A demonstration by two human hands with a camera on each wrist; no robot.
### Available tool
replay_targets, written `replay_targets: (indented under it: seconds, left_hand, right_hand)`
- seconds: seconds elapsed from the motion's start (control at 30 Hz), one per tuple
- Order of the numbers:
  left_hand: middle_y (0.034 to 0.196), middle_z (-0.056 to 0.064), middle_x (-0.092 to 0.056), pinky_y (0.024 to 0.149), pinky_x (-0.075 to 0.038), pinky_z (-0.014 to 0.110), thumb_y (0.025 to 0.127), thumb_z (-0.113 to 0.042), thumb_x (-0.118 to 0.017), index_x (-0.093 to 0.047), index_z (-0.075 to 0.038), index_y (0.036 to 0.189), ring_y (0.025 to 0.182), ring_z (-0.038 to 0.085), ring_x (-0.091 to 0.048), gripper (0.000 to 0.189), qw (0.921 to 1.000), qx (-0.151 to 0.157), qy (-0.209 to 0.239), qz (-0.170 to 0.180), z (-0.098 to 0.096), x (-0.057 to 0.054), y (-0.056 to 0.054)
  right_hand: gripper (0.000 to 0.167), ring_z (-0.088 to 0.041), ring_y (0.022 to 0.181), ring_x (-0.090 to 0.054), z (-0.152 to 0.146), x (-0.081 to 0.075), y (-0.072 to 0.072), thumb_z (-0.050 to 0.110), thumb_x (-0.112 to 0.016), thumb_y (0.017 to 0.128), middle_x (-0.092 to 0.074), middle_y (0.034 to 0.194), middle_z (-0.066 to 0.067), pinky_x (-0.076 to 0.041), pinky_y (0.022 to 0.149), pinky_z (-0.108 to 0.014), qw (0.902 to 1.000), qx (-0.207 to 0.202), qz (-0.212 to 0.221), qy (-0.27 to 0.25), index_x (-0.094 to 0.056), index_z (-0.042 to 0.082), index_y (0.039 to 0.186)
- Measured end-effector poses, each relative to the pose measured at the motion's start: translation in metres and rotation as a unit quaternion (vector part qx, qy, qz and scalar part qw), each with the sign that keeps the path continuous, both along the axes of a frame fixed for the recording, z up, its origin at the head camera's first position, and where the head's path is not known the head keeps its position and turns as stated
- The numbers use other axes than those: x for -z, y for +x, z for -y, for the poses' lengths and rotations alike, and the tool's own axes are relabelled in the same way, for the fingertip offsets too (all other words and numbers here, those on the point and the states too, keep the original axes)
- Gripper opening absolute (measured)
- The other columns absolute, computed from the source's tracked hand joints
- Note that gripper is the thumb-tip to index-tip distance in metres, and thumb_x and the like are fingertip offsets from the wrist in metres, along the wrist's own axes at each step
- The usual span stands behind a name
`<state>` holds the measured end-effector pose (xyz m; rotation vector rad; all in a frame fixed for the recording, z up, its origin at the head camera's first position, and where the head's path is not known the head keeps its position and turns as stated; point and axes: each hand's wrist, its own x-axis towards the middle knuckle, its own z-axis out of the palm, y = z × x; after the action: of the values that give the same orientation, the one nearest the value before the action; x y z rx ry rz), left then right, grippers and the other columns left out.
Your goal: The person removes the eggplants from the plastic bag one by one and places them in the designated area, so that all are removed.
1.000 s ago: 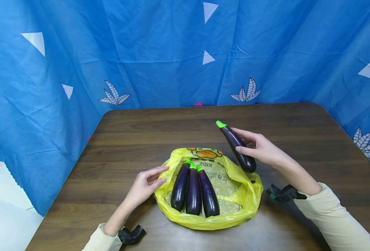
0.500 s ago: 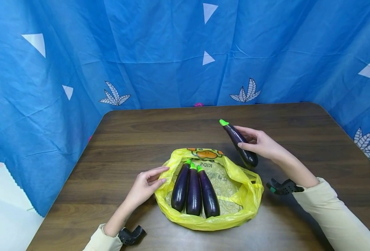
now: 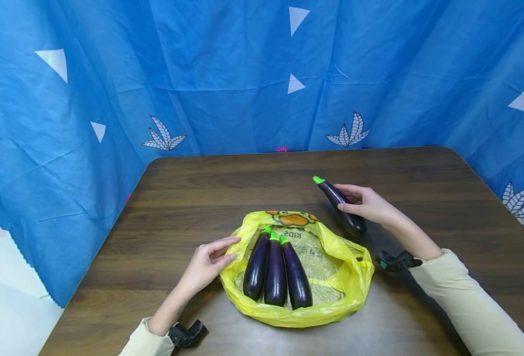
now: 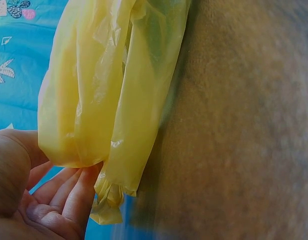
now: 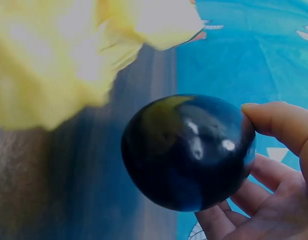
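Observation:
My right hand [image 3: 366, 203] holds an eggplant [image 3: 339, 203] between thumb and fingers, just beyond the right back rim of a yellow plastic bag [image 3: 293, 320]. Its bright green stem end points to the far left. The right wrist view shows the rounded dark bottom of this eggplant [image 5: 188, 155] close up. Three more eggplants lie side by side inside the open bag: a left one [image 3: 256, 267], a middle one [image 3: 276, 274] and a right one [image 3: 296, 277]. At the bag's left rim, my left hand [image 3: 205, 262] pinches the plastic [image 4: 94, 100] between thumb and fingers.
A dark wood-grain table [image 3: 191, 193] carries everything. Behind it hangs a blue curtain [image 3: 226, 74] with white triangles and leaf prints. Black wrist devices sit at the left wrist [image 3: 186, 334] and the right wrist [image 3: 397, 262].
My right hand has carried the eggplant from over the bag's right rim slightly away and to the right, then lower toward the table. My left hand has stayed at the rim.

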<state>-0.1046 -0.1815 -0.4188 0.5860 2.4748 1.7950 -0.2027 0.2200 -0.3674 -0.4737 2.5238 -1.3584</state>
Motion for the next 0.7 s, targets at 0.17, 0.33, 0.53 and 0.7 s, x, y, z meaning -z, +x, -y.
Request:
replay_targets:
  seconds: [0.17, 0.33, 0.53, 0.7]
  left_hand:
    - [0.125, 0.022, -0.054, 0.086, -0.048, 0.03, 0.085, 0.005, -0.066, -0.062, 0.005, 0.119, 0.114, 0.031, -0.052, 0.034, 1.0, -0.001, -0.001, -0.001, 0.0, 0.001, 0.0]
    - [0.125, 0.021, -0.054, 0.086, -0.048, 0.029, 0.085, 0.004, -0.066, -0.062, 0.004, 0.119, 0.114, 0.03, -0.052, 0.034, 1.0, -0.003, -0.004, 0.002, 0.0, 0.0, 0.0]
    - [0.125, 0.021, -0.054, 0.086, -0.048, 0.03, 0.085, 0.005, -0.066, -0.061, 0.005, 0.119, 0.115, 0.031, -0.052, 0.035, 1.0, -0.005, -0.007, 0.002, 0.0, 0.0, 0.0]
    - [0.126, 0.022, -0.054, 0.087, -0.048, 0.03, 0.085, 0.004, -0.066, -0.061, 0.005, 0.119, 0.115, 0.031, -0.052, 0.035, 1.0, -0.003, -0.009, 0.001, -0.001, 0.0, 0.0]
  right_hand:
    - [0.054, -0.033, 0.097, -0.049, -0.001, 0.009, -0.005, 0.018, -0.061, 0.092, -0.049, 0.124, -0.027, -0.048, 0.078, -0.036, 0.9997, 0.001, 0.0, 0.023, -0.041, -0.005, 0.137]
    - [0.054, -0.034, 0.099, -0.048, -0.001, 0.018, -0.008, 0.018, -0.061, 0.092, -0.049, 0.123, -0.028, -0.047, 0.082, -0.041, 0.9993, 0.001, 0.003, 0.037, -0.042, -0.006, 0.136]
    - [0.053, -0.036, 0.103, -0.048, -0.001, 0.023, -0.009, 0.017, -0.06, 0.092, -0.047, 0.126, -0.029, -0.046, 0.087, -0.049, 0.999, 0.003, 0.003, 0.045, -0.042, -0.007, 0.136]
    - [0.052, -0.04, 0.109, -0.046, 0.0, 0.025, -0.009, 0.017, -0.059, 0.093, -0.046, 0.129, -0.03, -0.041, 0.093, -0.055, 0.9985, 0.005, 0.001, 0.054, -0.043, -0.007, 0.135]
